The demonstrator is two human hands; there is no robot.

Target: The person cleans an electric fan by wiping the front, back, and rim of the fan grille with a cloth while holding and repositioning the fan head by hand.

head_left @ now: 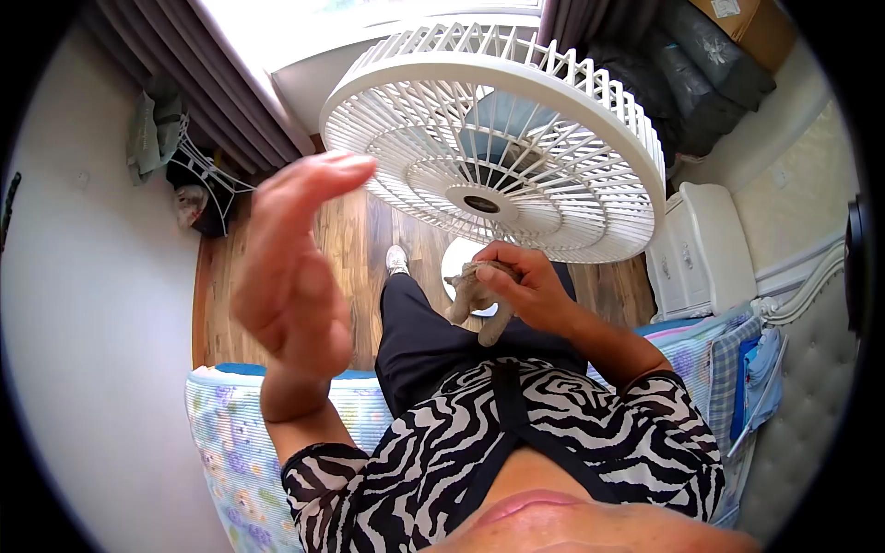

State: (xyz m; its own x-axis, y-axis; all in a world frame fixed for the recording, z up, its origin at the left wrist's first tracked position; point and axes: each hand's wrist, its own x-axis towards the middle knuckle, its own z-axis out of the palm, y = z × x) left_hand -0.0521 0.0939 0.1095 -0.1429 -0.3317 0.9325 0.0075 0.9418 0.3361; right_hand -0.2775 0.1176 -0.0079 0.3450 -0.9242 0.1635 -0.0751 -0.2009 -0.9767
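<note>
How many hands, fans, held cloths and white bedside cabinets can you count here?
Hands: 2, the raised left hand and the right hand
Fans: 1, the large white fan
Held cloths: 1, the grey-brown cloth in the right hand
White bedside cabinets: 1, the white cabinet
Total: 5

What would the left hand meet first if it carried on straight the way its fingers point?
Probably the left side of the white fan: the left hand points its fingers that way. Depth is unclear, so they might pass in front.
</note>
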